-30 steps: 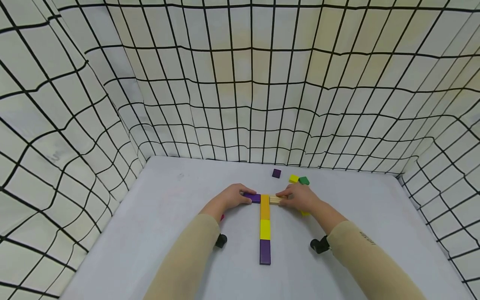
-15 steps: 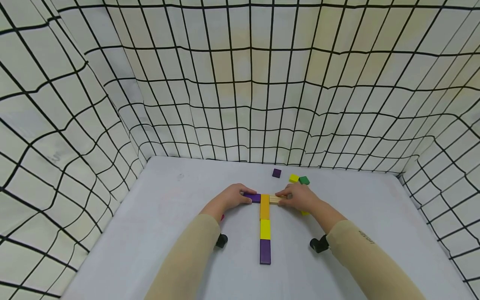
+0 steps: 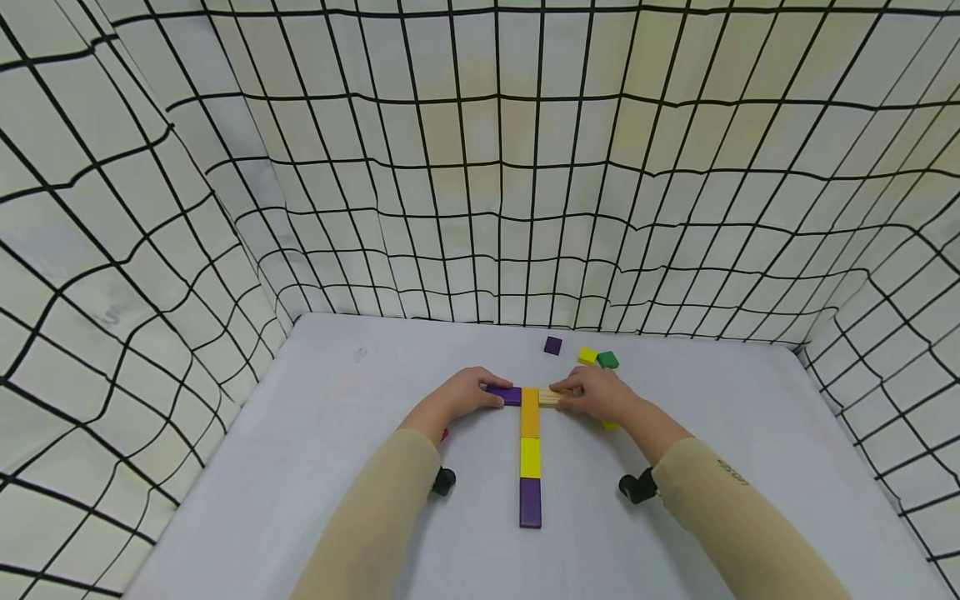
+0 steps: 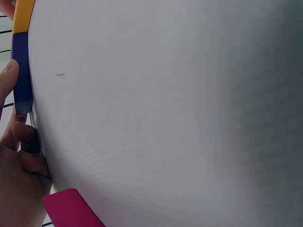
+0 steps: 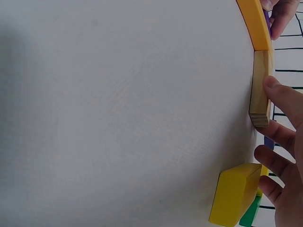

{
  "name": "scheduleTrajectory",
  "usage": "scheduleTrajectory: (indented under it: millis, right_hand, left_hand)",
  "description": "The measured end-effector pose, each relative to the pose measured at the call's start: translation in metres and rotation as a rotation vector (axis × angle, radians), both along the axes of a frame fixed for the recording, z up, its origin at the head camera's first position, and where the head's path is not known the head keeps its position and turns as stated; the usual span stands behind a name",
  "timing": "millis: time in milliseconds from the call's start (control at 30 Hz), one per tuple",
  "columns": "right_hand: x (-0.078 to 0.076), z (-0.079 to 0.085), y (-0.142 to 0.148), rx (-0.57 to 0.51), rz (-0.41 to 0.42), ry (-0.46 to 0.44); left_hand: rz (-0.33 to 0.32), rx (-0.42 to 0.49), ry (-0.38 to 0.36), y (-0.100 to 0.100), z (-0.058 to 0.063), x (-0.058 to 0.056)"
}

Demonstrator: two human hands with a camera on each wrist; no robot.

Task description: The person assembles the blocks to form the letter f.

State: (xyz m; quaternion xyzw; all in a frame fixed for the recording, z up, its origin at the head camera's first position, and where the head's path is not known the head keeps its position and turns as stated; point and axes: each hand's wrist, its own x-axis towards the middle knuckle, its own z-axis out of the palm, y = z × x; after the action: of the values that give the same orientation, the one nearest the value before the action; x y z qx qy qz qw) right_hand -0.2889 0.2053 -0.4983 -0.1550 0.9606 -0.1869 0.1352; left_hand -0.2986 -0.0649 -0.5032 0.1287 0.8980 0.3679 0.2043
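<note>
1. Your left hand (image 3: 463, 393) pinches the purple block (image 3: 506, 396) between thumb and fingers, flat on the white counter (image 3: 337, 367).
2. Your right hand (image 3: 603, 395) grips the plain wooden block (image 3: 549, 399) the same way, thumb on its near side.
3. Between your hands, the orange block (image 3: 529, 413) has its far end touched by both held blocks, one on each side.
4. Toward you, the yellow block (image 3: 530, 458) and then the second purple block (image 3: 530, 503) continue the orange one's line, end to end, making a T.
5. Near your left wrist lies a pink block (image 4: 73, 208); just beside your right hand's fingers is another yellow block (image 5: 234, 196).
6. Beyond your right hand sit a small yellow piece (image 3: 587, 356), a green piece (image 3: 608, 360) and a dark purple piece (image 3: 552, 345).
7. Black netting (image 3: 499, 162) rises behind the counter.
</note>
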Motion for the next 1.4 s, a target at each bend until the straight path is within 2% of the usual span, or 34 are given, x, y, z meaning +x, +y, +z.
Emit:
scheduleTrajectory:
  millis: [767,933,1400]
  right_hand:
    - [0.002,0.003,-0.001,-0.006,0.000,0.000]
    - [0.004,0.003,0.000,-0.019,-0.023,-0.010]
    - [0.007,0.005,0.021,-0.099,-0.066,0.017]
  left_hand:
    - [-0.012,0.003,0.005,-0.001,-0.003,0.000]
    - [-0.004,0.002,0.004,0.000,-0.002,0.001]
    - [-0.004,-0.009,0.006,0.000,0.000,0.003]
